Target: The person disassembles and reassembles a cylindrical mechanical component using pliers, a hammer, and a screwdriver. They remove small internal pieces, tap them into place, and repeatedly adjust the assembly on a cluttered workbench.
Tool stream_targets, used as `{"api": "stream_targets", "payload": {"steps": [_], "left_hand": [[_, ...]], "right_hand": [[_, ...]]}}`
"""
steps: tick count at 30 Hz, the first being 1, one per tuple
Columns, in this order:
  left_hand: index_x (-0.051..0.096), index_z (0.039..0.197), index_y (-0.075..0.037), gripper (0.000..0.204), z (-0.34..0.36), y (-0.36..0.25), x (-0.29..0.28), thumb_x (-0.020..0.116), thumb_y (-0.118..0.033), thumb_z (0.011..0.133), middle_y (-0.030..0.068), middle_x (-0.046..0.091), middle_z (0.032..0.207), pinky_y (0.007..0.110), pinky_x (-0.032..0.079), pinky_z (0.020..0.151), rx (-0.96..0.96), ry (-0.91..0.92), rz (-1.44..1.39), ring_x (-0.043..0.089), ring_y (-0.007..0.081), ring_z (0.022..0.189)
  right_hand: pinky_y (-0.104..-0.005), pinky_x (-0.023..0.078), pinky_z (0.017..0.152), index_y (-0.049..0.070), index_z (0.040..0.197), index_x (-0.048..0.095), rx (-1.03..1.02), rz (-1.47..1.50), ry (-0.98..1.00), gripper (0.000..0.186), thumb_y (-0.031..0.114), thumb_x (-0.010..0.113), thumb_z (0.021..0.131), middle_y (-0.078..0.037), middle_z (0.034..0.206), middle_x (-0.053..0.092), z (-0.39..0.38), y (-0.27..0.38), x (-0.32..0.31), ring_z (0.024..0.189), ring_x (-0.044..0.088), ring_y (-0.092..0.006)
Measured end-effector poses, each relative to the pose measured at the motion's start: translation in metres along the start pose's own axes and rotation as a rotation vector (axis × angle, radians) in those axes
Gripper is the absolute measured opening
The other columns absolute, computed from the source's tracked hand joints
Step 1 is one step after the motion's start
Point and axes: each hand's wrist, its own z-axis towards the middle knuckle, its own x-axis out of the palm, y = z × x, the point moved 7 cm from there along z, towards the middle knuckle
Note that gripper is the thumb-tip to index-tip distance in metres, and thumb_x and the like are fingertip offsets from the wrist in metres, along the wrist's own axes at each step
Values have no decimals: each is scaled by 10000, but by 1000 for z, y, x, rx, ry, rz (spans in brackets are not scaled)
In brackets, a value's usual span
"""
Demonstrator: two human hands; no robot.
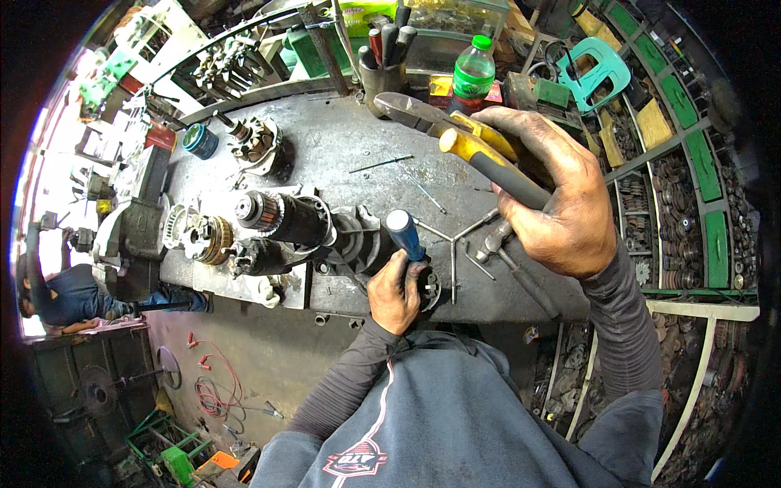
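My left hand (394, 294) is closed on a blue-handled screwdriver (403, 228), held upright over the end of a dark cylindrical part (431, 289) on the metal bench (329, 130). My right hand (561, 203) is raised at the right, gripping yellow-and-black-handled pliers (488, 159), their grey jaws pointing left. Beside my left hand is a dark motor housing (358, 244), with a ribbed armature end (256, 210) and a coil part (211, 240) farther left. A three-armed wrench (451, 239) and a hammer (496, 240) lie under and left of my right hand.
A green-capped bottle (474, 73), a metal tool holder (382, 81) and a blue tin (200, 141) sit toward the back. Parts shelves (687, 220) and a teal stool (594, 73) are at right. Another person (77, 297) is at far left. Red cables (220, 390) lie on the floor.
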Motion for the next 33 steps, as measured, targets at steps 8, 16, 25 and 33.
{"api": "stream_targets", "payload": {"steps": [8,16,25,33], "left_hand": [[608,1133,50,207,2,-5,-7,672,-3,944,209,734,976,388,568,753,-4,-59,-18,728,387,838],[603,1160,47,259,51,-32,-13,688,-67,944,260,698,921,436,544,705,-79,8,20,708,416,792],[659,906,85,380,97,40,81,743,-285,899,310,684,850,499,552,786,-470,444,195,695,474,859],[729,920,58,373,84,58,151,763,-306,844,332,699,939,502,565,829,-452,603,241,703,470,938]], "right_hand": [[-422,527,936,10,1291,596,232,-86,55,572,-4,677,725,-199,1155,659,-71,-56,19,1074,660,-394],[-483,488,976,55,1364,529,868,-410,75,641,175,796,793,-210,1201,583,-244,-183,63,1137,582,-428],[-503,411,1033,49,1244,633,638,-354,-27,471,190,765,814,-215,1256,550,-201,-155,102,1204,511,-415],[-295,533,594,-33,1238,654,1135,788,-171,470,363,686,987,-70,951,688,-190,-210,181,698,627,-127]]}}
